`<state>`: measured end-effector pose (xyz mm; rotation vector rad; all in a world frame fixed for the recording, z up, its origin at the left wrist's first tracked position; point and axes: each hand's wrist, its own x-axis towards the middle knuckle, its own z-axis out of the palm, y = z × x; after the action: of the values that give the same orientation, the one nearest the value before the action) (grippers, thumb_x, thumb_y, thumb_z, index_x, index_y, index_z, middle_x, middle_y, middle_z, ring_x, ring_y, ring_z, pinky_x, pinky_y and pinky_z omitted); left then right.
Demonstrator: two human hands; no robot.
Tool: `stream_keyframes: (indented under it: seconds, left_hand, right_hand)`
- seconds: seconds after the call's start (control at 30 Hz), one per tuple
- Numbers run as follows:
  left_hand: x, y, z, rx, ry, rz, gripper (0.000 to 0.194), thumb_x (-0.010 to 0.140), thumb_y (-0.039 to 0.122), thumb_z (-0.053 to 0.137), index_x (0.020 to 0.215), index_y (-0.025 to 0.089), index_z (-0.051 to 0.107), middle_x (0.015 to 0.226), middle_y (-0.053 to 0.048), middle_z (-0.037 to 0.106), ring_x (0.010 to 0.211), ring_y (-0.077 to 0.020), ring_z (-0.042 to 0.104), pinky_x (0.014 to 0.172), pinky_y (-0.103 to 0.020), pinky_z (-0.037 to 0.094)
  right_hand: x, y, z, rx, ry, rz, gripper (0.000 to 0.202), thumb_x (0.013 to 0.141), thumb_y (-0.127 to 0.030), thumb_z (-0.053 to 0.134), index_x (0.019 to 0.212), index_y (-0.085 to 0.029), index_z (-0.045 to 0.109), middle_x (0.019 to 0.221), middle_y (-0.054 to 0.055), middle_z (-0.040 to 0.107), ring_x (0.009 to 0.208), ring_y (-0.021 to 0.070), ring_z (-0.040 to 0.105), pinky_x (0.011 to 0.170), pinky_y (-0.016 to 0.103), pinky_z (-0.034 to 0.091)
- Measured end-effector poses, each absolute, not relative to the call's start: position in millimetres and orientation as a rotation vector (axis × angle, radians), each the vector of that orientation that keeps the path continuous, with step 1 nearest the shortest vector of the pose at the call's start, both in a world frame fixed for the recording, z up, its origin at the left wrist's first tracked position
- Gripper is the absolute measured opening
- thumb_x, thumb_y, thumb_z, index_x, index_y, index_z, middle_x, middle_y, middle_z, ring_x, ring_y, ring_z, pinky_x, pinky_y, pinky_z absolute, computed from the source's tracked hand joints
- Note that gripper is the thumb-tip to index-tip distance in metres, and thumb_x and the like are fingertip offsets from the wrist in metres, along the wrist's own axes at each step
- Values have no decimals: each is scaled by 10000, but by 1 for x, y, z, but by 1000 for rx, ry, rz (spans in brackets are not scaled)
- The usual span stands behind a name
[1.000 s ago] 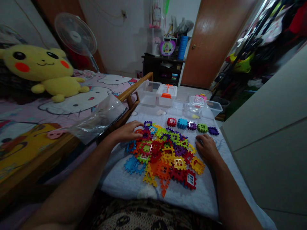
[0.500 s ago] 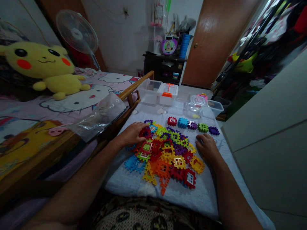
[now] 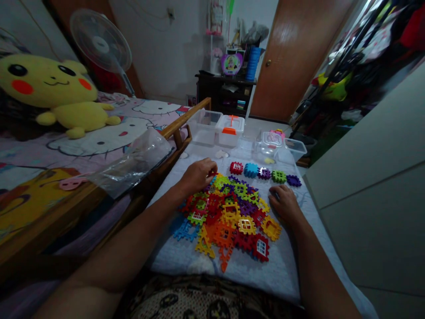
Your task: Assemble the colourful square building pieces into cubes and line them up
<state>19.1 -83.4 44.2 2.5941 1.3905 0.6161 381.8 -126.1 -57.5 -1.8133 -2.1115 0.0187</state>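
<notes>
**A:** so where's the pile of interlocking building blocks (image 3: pixel 229 212)?

**B:** middle of the cloth-covered counter (image 3: pixel 279 266), between both hands. left hand (image 3: pixel 199 173) is over its far-left corner, knuckles up, fingers pinched narrow on what looks like a red block piece (image 3: pixel 214 174), mostly hidden.

**A:** and the other one?

**B:** right hand (image 3: pixel 283 203) rests just right of the pile, fingers loosely curled, can't tell if anything's under them. row of block stacks (image 3: pixel 251 170) sits just beyond.

**A:** elbow room?

**B:** cloth shows along the near side, plus a strip between the stacks and the clear plastic bins (image 3: pixel 204 133). wooden rail (image 3: pixel 186 117) on the left, pale cabinet (image 3: pixel 365 212) off right.

**A:** any change?

**B:** vs half a second ago, left hand's lifted away from the pile's left side, red piece with it. right hand's stayed put.
</notes>
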Motion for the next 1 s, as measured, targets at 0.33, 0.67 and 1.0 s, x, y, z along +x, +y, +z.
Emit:
stream_keyframes:
  seconds: [0.33,0.67,1.0]
  left_hand:
    - [25,-91,30,2666,1274,229,176,858,317,641,989,199,641,1020,-66,640,982,-238,594,895,-362,448]
    - [42,-136,35,2624,1094,329,289,887,303,655,1157,216,597,1174,-79,651,1143,-257,553,1025,-425,409]
    - [47,-127,26,2301,1183,520,330,810,184,640,1136,234,621,970,-32,695,950,-222,630,902,-381,473]
  right_hand:
    - [378,-127,-55,-1844,-2091,38,225,874,-262,558,1033,-173,689,1038,126,641,962,268,575,869,381,437]
    - [377,-129,-53,-1834,-2080,61,218,886,-270,542,1024,-176,683,1042,120,634,988,255,577,893,369,436]
    - [378,-129,-52,-1833,-2089,60,232,881,-279,542,1035,-184,687,1050,122,637,973,259,561,873,380,429]
